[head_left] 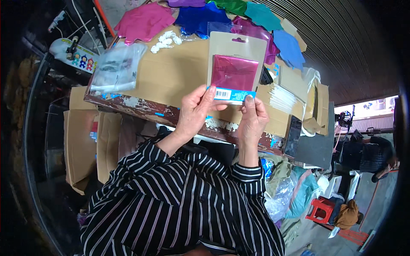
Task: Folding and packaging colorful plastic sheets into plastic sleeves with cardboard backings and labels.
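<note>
Over the near part of the table I hold up a packet: a beige hang card in a clear bag. A folded, shiny pink foil piece lies on the card. Across its lower end runs a blue label with a white barcode patch. My left hand pinches the label's left end, thumb on top. The right end is pinched by my right hand, its thumb also on top. Most of the fingers are hidden behind the packet.
Flat foil balloons in pink, blue and teal line the table's far edge. Clear bags lie left, white ties behind. White sticks and a dark phone-like slab are right. A cardboard box stands lower left.
</note>
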A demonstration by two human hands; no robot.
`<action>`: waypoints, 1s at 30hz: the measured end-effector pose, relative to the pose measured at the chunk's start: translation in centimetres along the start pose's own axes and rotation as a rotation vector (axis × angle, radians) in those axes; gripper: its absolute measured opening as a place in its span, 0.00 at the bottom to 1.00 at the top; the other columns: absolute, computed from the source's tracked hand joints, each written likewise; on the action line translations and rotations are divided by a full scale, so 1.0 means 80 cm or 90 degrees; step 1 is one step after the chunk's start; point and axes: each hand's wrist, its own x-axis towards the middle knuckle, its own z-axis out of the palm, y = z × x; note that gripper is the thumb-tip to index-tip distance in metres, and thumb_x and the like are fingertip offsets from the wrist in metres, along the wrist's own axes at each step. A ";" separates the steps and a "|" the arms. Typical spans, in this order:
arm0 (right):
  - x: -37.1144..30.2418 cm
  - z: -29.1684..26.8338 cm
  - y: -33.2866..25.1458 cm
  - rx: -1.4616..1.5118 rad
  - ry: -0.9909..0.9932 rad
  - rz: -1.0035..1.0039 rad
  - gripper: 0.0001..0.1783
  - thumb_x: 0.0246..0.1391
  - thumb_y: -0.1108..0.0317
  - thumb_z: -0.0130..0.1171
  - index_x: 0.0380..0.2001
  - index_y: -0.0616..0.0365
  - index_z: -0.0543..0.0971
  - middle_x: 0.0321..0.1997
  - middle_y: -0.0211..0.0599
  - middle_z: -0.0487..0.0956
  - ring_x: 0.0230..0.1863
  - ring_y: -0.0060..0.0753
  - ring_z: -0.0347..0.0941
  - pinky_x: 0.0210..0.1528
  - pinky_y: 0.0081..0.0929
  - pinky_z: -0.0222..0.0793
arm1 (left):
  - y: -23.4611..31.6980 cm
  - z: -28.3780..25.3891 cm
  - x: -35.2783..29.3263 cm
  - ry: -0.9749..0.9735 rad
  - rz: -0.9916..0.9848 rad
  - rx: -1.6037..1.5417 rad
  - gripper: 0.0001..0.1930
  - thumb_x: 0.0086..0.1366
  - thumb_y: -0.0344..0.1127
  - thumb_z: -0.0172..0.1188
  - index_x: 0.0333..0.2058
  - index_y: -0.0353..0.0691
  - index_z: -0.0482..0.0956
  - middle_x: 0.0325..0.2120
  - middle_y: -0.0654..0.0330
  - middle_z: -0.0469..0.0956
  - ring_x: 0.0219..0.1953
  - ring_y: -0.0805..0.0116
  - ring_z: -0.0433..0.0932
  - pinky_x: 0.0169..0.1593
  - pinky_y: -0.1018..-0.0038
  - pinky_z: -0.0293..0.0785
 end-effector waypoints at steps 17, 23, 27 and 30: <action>-0.010 -0.023 0.033 0.250 -0.148 0.041 0.10 0.61 0.75 0.67 0.46 0.62 0.82 0.45 0.36 0.83 0.46 0.31 0.78 0.52 0.31 0.76 | -0.031 -0.024 -0.016 -0.174 0.215 0.133 0.13 0.78 0.30 0.51 0.53 0.26 0.76 0.54 0.47 0.81 0.52 0.61 0.83 0.58 0.69 0.78; -0.008 -0.016 0.031 0.236 -0.135 0.014 0.08 0.62 0.76 0.65 0.45 0.63 0.83 0.44 0.34 0.84 0.44 0.27 0.79 0.52 0.28 0.75 | -0.028 -0.020 -0.013 -0.146 0.238 0.125 0.12 0.77 0.30 0.53 0.51 0.27 0.77 0.54 0.48 0.81 0.51 0.63 0.83 0.56 0.69 0.80; -0.015 -0.002 0.028 0.053 -0.105 0.024 0.10 0.63 0.74 0.65 0.46 0.65 0.84 0.42 0.32 0.85 0.41 0.23 0.78 0.49 0.23 0.73 | -0.042 -0.025 -0.020 -0.077 0.081 0.112 0.13 0.77 0.31 0.55 0.52 0.29 0.78 0.51 0.53 0.82 0.49 0.66 0.84 0.53 0.71 0.81; -0.019 0.000 0.037 0.047 -0.063 0.038 0.11 0.64 0.72 0.64 0.46 0.67 0.82 0.46 0.37 0.84 0.47 0.28 0.78 0.54 0.31 0.74 | -0.039 0.001 -0.016 -0.007 0.015 -0.007 0.13 0.76 0.31 0.56 0.53 0.30 0.78 0.46 0.58 0.84 0.45 0.72 0.84 0.48 0.75 0.81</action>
